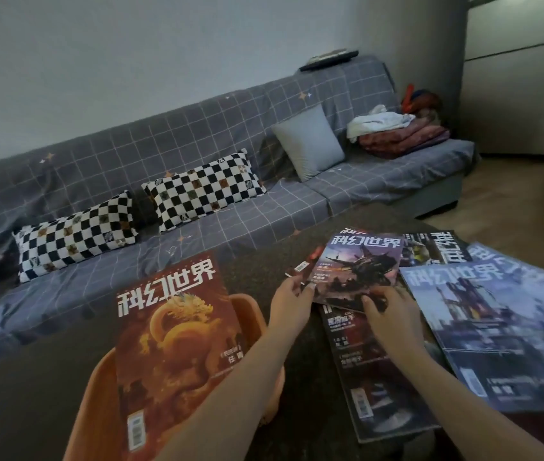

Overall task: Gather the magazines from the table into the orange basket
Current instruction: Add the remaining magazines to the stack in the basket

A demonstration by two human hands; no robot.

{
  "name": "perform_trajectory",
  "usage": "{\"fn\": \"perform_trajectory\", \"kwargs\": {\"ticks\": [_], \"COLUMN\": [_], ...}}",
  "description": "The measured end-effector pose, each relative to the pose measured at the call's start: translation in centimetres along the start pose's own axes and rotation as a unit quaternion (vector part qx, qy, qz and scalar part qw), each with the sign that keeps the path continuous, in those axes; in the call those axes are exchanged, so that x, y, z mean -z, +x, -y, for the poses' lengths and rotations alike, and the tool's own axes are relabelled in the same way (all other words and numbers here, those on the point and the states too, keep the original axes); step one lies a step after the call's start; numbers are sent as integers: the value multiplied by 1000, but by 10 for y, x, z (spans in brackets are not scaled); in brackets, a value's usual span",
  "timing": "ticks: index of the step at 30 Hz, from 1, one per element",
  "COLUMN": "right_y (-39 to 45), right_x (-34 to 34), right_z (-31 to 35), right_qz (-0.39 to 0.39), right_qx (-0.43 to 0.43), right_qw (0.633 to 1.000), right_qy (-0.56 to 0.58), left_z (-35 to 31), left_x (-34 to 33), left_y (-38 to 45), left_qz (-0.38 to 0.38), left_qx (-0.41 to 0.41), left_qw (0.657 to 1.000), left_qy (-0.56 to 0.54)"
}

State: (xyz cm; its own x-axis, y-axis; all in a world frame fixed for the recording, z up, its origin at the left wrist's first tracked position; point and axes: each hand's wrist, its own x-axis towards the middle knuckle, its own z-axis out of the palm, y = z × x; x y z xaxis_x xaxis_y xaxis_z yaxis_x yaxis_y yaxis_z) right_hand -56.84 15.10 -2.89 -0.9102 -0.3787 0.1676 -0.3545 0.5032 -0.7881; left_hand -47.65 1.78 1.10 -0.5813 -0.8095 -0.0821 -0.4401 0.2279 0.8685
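Gripping the purple magazine (360, 267) from both sides, the two hands are working just right of the orange basket (250, 314). The left hand (292, 306) is pinching the magazine's left edge between thumb and fingers, while the right hand (392, 314) is curling its fingers over the lower right corner, lifting that cover off the pile beneath it. A red dragon magazine (174, 347) is already lying across the orange basket, covering most of its opening and sticking out past the far rim. To the right of the basket, a dark magazine (373, 377) is lying flat on the table (310, 410) under the right forearm, and a blue magazine (496, 334) is overlapping it further right. More covers are fanning out behind the purple one. Beyond the basket, a grey checked sofa (264, 207) is carrying two checkerboard cushions (204, 191).
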Motion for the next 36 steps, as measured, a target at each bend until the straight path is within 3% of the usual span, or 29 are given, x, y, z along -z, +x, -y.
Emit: {"fn": "perform_trajectory", "kwargs": {"ticks": [6, 13, 16, 18, 21, 25, 30, 36], "right_y": [27, 46, 45, 39, 27, -11, -55, -91], "right_x": [-2, -11, -12, -9, -2, 20, 40, 23], "right_z": [-25, -33, -33, -31, -29, -15, 25, 77], "right_qz": [29, 38, 39, 41, 73, 148, 222, 253], "right_qx": [-73, -88, -112, -118, -145, -171, -159, -77], "right_qw": [996, 993, 991, 990, 985, 955, 889, 895], "right_qy": [46, 74, 67, 59, 67, 193, 367, 358], "left_z": [-2, 11, 11, 7, 1, 2, 25, 55], "left_x": [-34, -47, -37, -30, -19, 17, 73, 131], "left_y": [61, 91, 87, 80, 56, -12, -91, -136], "left_qz": [68, 34, -3, 11, 14, -65, -103, -166], "left_qx": [115, 129, 127, 116, 69, -33, -24, -24], "left_qw": [991, 989, 992, 993, 997, 995, 974, 957], "left_qy": [-8, 61, 7, -22, -28, -67, -201, -235]}}
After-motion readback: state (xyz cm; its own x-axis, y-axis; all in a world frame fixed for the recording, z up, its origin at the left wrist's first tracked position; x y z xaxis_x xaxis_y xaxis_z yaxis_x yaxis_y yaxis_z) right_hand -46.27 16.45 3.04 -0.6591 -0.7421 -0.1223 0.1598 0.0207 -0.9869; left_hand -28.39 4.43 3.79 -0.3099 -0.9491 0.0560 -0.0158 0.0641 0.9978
